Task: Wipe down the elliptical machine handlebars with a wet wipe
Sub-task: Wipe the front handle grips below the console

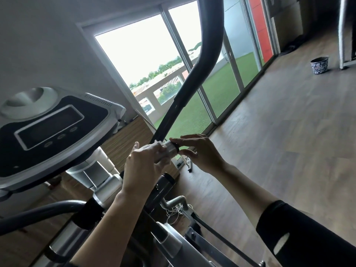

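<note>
My left hand clamps the limp white wet wipe round the rigid black handlebar tube; right hand pinches the tube

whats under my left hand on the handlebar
A white wet wipe shows under the left hand, wrapped on the silver handlebar end, which the right hand pinches. The palm hides how far the wipe reaches.

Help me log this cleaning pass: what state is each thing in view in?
left hand: grips the wet wipe wrapped round the silver bar end
right hand: pinches the tip of that bar end
long black handlebar: slants up, bare above the hands
console screen: dark
cup: upright on the floor
white cord: loose and tangled
</note>
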